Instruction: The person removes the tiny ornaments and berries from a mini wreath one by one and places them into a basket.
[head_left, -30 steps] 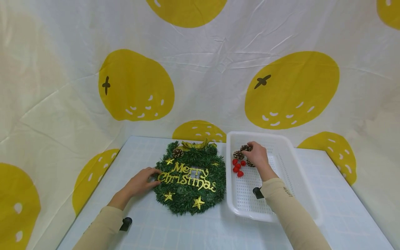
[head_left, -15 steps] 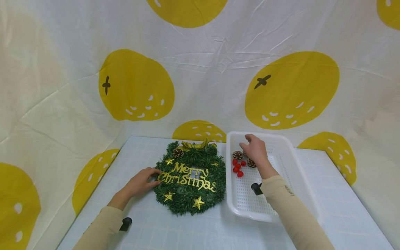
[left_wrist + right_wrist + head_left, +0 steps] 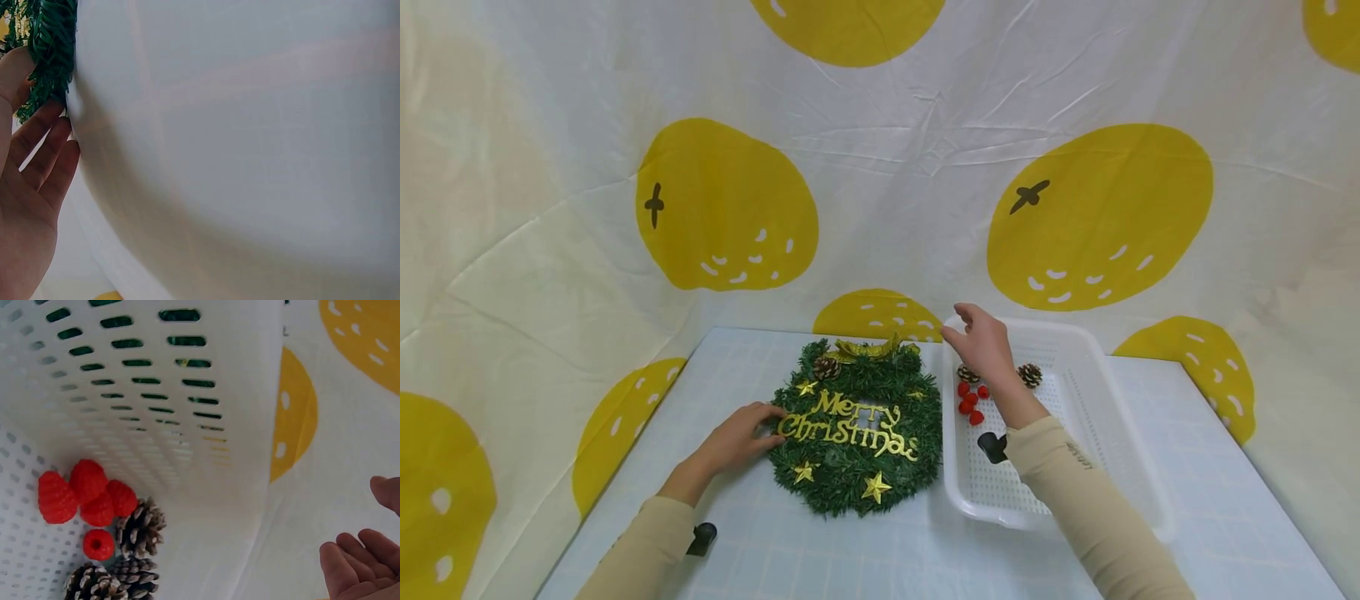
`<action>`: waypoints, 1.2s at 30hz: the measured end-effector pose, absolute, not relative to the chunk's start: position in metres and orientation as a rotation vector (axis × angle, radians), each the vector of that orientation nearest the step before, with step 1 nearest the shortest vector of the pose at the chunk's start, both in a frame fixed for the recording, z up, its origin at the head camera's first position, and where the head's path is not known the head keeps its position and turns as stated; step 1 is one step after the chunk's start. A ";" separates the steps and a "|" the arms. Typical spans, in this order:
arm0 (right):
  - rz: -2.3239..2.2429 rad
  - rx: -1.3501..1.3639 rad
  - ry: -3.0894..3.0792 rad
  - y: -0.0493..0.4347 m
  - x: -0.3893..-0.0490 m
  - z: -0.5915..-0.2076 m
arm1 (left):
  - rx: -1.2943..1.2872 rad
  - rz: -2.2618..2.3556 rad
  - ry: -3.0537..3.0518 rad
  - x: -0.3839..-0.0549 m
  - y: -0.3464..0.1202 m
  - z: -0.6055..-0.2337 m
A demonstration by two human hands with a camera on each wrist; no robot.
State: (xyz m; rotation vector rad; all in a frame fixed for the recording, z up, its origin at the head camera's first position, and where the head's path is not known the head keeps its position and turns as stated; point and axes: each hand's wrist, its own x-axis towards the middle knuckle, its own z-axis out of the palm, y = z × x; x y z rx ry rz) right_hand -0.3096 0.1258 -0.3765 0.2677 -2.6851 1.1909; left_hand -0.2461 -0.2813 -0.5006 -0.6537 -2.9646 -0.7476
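Observation:
In the head view a green Christmas wreath (image 3: 827,483) lies flat, with gold "Merry Christmas" lettering, gold stars, a gold ribbon and a pine cone (image 3: 827,367). My left hand (image 3: 741,433) grips its left edge; the left wrist view has the foliage (image 3: 53,50) between thumb and fingers. My right hand (image 3: 988,346) is raised over the basket's far left corner, thumb and fingers apart. Nothing shows between them in the right wrist view. Inside the white basket (image 3: 1131,467) are red berries (image 3: 87,484) and several pine cones (image 3: 140,531); my right hand hides some in the head view.
The basket stands just right of the wreath on a pale checked tablecloth (image 3: 805,558). A white cloth with large yellow fruit prints (image 3: 1097,217) hangs behind and at both sides. A small black device (image 3: 702,538) shows at the left sleeve, another (image 3: 992,447) at the right.
My right hand has risen from the pine cones and moved left toward the basket's far left corner, uncovering a pine cone on the right. My left hand and the wreath have stayed put.

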 end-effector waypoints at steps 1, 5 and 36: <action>1.194 0.278 -2.683 0.123 -0.309 -0.375 | -0.653 -0.742 -2.965 -0.246 -0.282 -0.501; 1.210 0.302 -2.666 0.110 -0.307 -0.370 | -0.657 -0.739 -2.969 -0.248 -0.283 -0.503; 1.296 0.426 -2.661 0.023 -0.287 -0.376 | -0.682 -0.734 -2.955 -0.248 -0.282 -0.501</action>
